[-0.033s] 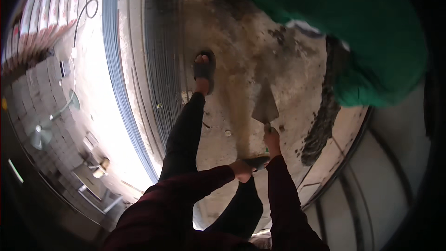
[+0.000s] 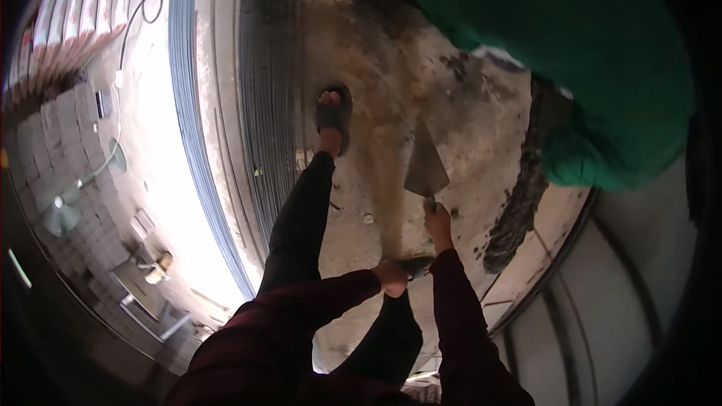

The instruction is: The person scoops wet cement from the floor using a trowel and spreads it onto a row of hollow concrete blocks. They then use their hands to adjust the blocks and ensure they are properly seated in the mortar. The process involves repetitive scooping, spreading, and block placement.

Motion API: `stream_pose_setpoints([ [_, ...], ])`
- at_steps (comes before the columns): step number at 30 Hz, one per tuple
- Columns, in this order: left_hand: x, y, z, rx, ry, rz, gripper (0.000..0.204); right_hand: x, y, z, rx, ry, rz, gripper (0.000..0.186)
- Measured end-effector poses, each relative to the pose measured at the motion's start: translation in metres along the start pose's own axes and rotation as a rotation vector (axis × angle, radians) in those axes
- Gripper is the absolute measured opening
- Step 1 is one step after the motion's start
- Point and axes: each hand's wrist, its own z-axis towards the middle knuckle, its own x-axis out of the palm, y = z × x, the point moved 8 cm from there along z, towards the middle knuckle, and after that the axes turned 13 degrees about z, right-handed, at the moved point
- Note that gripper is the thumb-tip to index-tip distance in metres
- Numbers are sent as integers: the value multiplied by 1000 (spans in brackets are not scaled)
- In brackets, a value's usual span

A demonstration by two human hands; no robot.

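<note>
My right hand [image 2: 438, 224] is closed around the handle of a trowel [image 2: 427, 167]. The trowel's flat, pointed grey blade is directed away from me over the stained concrete floor [image 2: 353, 195]. To its right runs a strip of dark wet mortar [image 2: 515, 222], apart from the blade. My left hand [image 2: 392, 278] is loosely curled above my right leg, beside my sandalled right foot [image 2: 415, 265]; nothing shows in it, though its fingers are partly hidden.
A person in green [image 2: 556, 53] bends close at the far right. Long metal bars [image 2: 267, 83] lie left of my forward left foot [image 2: 332, 116]. Farther left are stacked bags [image 2: 79, 15], grey blocks [image 2: 60, 150], a standing fan [image 2: 64, 214] and a cable [image 2: 143, 11]. Pale panels [image 2: 594, 308] stand at right.
The view has shifted slightly. Against the floor, the trowel and my right hand have moved a little to the left. My left hand keeps its place.
</note>
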Motion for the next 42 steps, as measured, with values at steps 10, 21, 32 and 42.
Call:
stream_pose_setpoints([
  [10,-154,-4,-48,148,-208,-50,22,39,208,162,-10,72,-348,46],
  [21,-273,229,-122,-275,-936,-728,22,102,177,163,188,-414,173,39],
  [32,-272,469,-139,-811,-926,-832,23,186,494,370,2,-53,898,25],
  [42,-284,447,-113,-729,-914,-881,23,110,525,376,-144,-127,851,30],
])
